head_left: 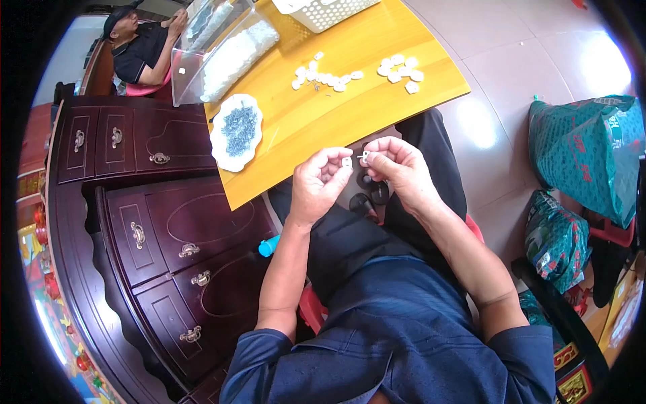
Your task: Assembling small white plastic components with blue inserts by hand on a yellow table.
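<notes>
My left hand (316, 185) is closed in a pinch on a small white plastic piece (346, 162). Facing it, a little way apart, my right hand (404, 174) pinches another small white piece (365, 156), from which a thin metal pin seems to stick out toward the left. Both hands are above my lap, just off the table's near edge. On the yellow table (296, 138), a white scalloped plate (219, 145) holds a heap of small dark metal pins or nails (240, 131). Beyond my hands lie a loose group of white pieces (328, 79) and a smaller cluster (394, 70).
A clear bin (195, 84) with many white pieces and a white perforated basket (330, 15) stand at the table's far side. Dark wooden drawers (188, 222) are on the left. Green bags (582, 151) sit at the right. Another person (142, 50) sits at the far left.
</notes>
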{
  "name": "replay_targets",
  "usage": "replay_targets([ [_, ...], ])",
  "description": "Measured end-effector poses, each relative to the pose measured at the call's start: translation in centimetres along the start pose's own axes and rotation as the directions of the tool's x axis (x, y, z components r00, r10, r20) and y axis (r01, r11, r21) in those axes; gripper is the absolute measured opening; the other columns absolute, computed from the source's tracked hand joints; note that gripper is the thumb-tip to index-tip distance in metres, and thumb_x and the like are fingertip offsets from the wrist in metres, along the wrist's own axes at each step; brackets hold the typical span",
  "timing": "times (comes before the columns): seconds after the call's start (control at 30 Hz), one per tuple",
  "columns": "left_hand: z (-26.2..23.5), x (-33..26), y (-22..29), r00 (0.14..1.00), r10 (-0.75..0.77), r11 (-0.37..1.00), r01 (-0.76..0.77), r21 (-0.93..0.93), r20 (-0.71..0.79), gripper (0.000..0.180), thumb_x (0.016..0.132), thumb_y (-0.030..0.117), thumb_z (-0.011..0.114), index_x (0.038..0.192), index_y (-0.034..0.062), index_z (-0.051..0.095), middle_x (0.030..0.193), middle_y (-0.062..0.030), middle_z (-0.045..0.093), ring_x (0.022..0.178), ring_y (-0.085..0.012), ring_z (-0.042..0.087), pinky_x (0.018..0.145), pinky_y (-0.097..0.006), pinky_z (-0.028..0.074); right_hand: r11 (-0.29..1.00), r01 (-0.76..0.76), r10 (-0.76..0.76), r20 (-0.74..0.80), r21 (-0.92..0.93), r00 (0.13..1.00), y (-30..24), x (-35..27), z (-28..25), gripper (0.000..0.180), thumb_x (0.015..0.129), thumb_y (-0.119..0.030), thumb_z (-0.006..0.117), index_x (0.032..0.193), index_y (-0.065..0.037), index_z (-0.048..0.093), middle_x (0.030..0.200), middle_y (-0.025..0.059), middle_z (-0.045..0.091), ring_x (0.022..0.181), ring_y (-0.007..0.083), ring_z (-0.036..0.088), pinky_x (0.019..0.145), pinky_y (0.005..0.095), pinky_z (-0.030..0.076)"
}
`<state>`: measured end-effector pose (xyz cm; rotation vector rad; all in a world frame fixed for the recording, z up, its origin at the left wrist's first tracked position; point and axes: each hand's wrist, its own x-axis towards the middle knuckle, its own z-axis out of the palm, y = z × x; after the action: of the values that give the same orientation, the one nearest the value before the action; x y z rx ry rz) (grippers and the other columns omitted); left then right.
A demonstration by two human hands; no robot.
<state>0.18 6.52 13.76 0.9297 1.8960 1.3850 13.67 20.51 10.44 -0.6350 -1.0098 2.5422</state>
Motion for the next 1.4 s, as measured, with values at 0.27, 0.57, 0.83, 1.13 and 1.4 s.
replay_targets([
  [0.27,1.0,-0.7,-0.4,0.997,-0.024,0.966,0.005,-0.258,-0.073,0.015,0.094,0.001,0.065,0.109,-0.0009,0.063,0.087,-0.0014,0.063,0.070,-0.0057,0.059,0.064,-0.020,0.049,0.999,-0.022,0.023,-0.015,0.034,1.000,0.0,0.0,-0.1,0.012,0.096,-0.010,0.069,0.106,-0.005,0.067,0.092,0.0033,0.072,0.077,0.0066,0.064,0.071,0.0202,0.051],
  [0.57,2.1,-0.7,-0.2,0.992,0.009,0.977,-0.036,-0.212,-0.128,0.014,0.096,0.004,0.066,0.109,-0.0014,0.064,0.086,-0.0032,0.066,0.069,-0.0075,0.061,0.065,-0.020,0.050,0.998,-0.023,0.024,-0.017,0.052,1.000,0.1,0.1,-0.3,0.011,0.096,-0.010,0.068,0.105,-0.005,0.067,0.091,0.0025,0.072,0.076,0.0063,0.064,0.071,0.0200,0.051],
  [0.83,1.2,-0.7,-1.4,0.970,0.240,0.942,-0.224,0.249,-0.037,0.014,0.101,0.012,0.063,0.107,-0.0002,0.064,0.082,-0.0009,0.062,0.067,-0.0060,0.058,0.061,-0.020,0.048,0.997,-0.038,0.039,-0.013,0.072,0.999,0.1,0.1,-0.2,0.010,0.096,-0.009,0.068,0.105,-0.005,0.066,0.091,0.0026,0.071,0.077,0.0065,0.063,0.072,0.0206,0.051],
  [1.13,2.4,-1.3,-0.7,0.996,-0.073,0.966,0.057,-0.253,-0.054,0.015,0.098,0.004,0.063,0.113,-0.0002,0.063,0.089,0.0002,0.065,0.071,-0.0034,0.059,0.063,-0.019,0.050,0.996,-0.034,0.035,-0.014,0.088,0.999,0.3,0.1,-0.2,0.011,0.095,-0.009,0.068,0.105,-0.005,0.066,0.091,0.0019,0.071,0.075,0.0063,0.062,0.070,0.0201,0.050],
  [1.4,1.7,-1.1,-0.6,0.996,-0.009,0.965,-0.014,-0.260,-0.089,0.025,0.093,-0.004,0.066,0.118,-0.0026,0.063,0.098,-0.0001,0.066,0.082,-0.0039,0.062,0.075,-0.018,0.051,1.000,-0.011,0.011,-0.017,0.000,1.000,0.0,-0.1,0.0,0.011,0.096,-0.010,0.068,0.106,-0.005,0.066,0.092,0.0022,0.071,0.077,0.0063,0.063,0.072,0.0201,0.050],
])
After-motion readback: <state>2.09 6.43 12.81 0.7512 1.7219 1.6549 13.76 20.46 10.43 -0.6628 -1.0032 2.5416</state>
